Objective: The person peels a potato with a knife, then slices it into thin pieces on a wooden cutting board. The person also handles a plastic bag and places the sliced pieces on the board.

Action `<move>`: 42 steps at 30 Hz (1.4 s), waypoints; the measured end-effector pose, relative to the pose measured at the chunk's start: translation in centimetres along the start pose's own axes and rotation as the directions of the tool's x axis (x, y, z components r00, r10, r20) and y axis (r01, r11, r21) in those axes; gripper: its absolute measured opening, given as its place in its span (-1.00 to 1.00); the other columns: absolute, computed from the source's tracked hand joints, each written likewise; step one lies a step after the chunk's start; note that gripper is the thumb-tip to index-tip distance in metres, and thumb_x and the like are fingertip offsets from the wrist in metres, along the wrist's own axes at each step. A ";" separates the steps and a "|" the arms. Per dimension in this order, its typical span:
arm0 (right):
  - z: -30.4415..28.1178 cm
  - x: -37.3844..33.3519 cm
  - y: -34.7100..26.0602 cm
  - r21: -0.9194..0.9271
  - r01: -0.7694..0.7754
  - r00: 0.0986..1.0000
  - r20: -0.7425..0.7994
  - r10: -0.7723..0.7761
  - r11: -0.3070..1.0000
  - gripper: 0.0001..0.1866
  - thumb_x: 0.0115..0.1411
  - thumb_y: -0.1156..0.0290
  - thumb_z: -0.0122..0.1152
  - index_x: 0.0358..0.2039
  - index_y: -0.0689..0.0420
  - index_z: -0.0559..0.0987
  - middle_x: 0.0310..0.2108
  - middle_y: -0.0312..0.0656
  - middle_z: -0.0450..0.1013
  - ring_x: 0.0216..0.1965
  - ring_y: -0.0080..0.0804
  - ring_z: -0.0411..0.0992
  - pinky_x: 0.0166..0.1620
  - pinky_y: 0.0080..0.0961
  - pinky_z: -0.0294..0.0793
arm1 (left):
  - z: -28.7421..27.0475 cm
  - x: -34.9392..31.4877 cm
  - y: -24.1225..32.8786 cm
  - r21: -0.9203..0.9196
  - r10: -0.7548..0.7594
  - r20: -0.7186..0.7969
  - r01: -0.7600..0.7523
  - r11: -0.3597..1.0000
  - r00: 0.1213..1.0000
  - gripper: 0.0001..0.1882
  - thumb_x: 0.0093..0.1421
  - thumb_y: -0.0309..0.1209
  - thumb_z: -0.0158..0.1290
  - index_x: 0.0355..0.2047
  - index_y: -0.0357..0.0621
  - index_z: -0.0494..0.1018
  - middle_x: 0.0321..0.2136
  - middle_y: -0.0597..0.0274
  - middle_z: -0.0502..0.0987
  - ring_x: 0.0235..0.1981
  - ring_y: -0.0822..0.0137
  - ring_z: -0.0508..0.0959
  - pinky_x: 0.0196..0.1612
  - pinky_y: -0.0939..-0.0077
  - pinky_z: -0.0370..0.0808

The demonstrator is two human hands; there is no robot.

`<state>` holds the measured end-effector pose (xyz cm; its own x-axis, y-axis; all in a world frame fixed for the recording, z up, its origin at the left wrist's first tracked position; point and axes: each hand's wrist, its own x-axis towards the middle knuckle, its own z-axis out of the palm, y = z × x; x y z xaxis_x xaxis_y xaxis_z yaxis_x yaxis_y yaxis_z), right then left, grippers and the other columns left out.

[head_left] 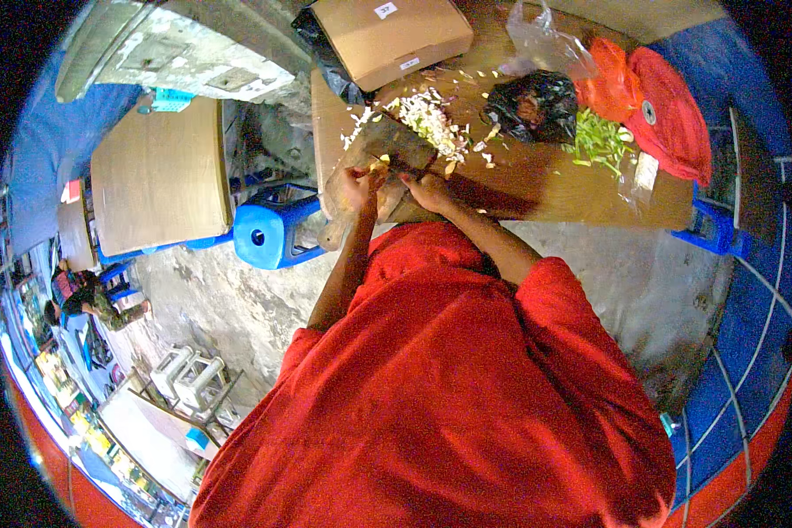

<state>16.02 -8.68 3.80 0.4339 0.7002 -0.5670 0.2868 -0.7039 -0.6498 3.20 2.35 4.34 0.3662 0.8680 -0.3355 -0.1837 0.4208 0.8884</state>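
Note:
A worn brown chopping board (pixel 370 145) lies at the table's near left edge. White chopped pieces (pixel 427 119), like garlic, are heaped on its far right side and spill onto the table. Over the board's near part, my left hand (pixel 363 187) is closed, with a small yellowish piece (pixel 381 162) at its fingertips. My right hand (pixel 429 191) is closed just beside it, its fingers curled round a dark, narrow thing that looks like a knife; its shape is mostly hidden. The hands are close together but apart.
A cardboard box (pixel 396 40) stands at the back of the wooden table (pixel 502 189). To the right are a black plastic bag (pixel 532 106), cut green vegetables (pixel 598 145), an orange bag (pixel 609 79) and red cloth (pixel 673 119). A blue stool (pixel 273 227) is at left, near another table (pixel 163 176).

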 end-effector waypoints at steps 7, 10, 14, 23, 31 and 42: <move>-1.7 -4.0 -0.5 0.228 0.230 0.949 -0.270 -0.165 0.946 -0.15 0.08 -0.37 -0.14 -0.57 0.34 0.55 -0.66 0.14 0.43 -0.54 0.02 0.46 -0.40 -0.15 0.41 | 0.6 -0.2 1.1 -0.027 -0.154 -0.090 0.152 0.988 0.984 -0.64 0.02 -0.55 0.11 -0.29 -0.13 0.13 -0.34 0.14 0.31 -0.39 0.24 0.50 -0.39 0.38 0.55; -3.1 -4.0 0.9 0.010 -0.049 0.998 -0.029 0.050 0.999 -0.17 0.07 -0.35 -0.10 -0.56 0.36 0.55 -0.65 0.14 0.44 -0.53 0.02 0.47 -0.39 -0.16 0.41 | 0.6 -0.3 1.3 0.077 -0.095 -0.085 0.102 0.992 0.992 -0.66 0.04 -0.53 0.08 -0.28 -0.14 0.13 -0.37 0.14 0.33 -0.40 0.24 0.50 -0.39 0.37 0.55; -1.7 -1.9 1.4 0.056 -0.045 0.999 -0.007 0.046 0.997 -0.17 0.06 -0.35 -0.08 -0.64 0.36 0.51 -0.74 0.06 0.38 -0.63 -0.06 0.40 -0.47 -0.16 0.38 | 0.2 -0.8 1.2 0.126 -0.079 -0.059 0.086 0.988 0.995 -0.70 0.06 -0.52 0.04 -0.28 -0.16 0.13 -0.38 0.12 0.33 -0.39 0.23 0.50 -0.38 0.38 0.55; -1.9 -2.1 1.0 0.091 0.010 0.994 -0.106 0.000 0.996 -0.09 -0.02 -0.49 -0.17 -0.73 0.30 0.44 -0.81 -0.08 0.32 -0.70 -0.15 0.37 -0.57 -0.25 0.33 | -0.9 -1.0 0.4 0.334 0.017 0.001 -0.016 0.943 1.000 -0.70 0.07 -0.47 0.01 -0.21 -0.15 0.17 -0.28 0.12 0.32 -0.32 0.23 0.49 -0.28 0.35 0.54; -4.2 -4.5 -1.6 0.186 -0.060 0.995 0.094 0.043 0.981 -0.14 0.01 -0.47 -0.22 -0.74 0.20 0.45 -0.76 -0.15 0.35 -0.68 -0.17 0.36 -0.48 -0.28 0.41 | -1.3 0.0 -1.0 0.009 -0.044 0.030 0.044 0.999 0.999 -0.67 0.05 -0.44 0.04 -0.21 -0.21 0.18 -0.28 0.09 0.35 -0.30 0.20 0.50 -0.26 0.35 0.54; 2.2 2.2 1.3 -0.018 0.217 0.837 -0.510 -0.196 0.976 -0.10 0.01 -0.48 -0.24 -0.60 0.26 0.55 -0.65 -0.06 0.45 -0.46 -0.05 0.47 -0.31 -0.23 0.43 | -1.4 -0.2 -0.4 0.090 -0.026 0.048 0.022 0.996 0.999 -0.73 0.09 -0.45 0.03 -0.24 -0.19 0.20 -0.30 0.08 0.36 -0.35 0.22 0.51 -0.29 0.36 0.55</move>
<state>15.49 -7.84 0.62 0.7432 0.6631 -0.0892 0.3898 -0.5374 -0.7478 1.94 2.39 3.59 0.4142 0.8430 -0.3433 -0.0926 0.4142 0.9055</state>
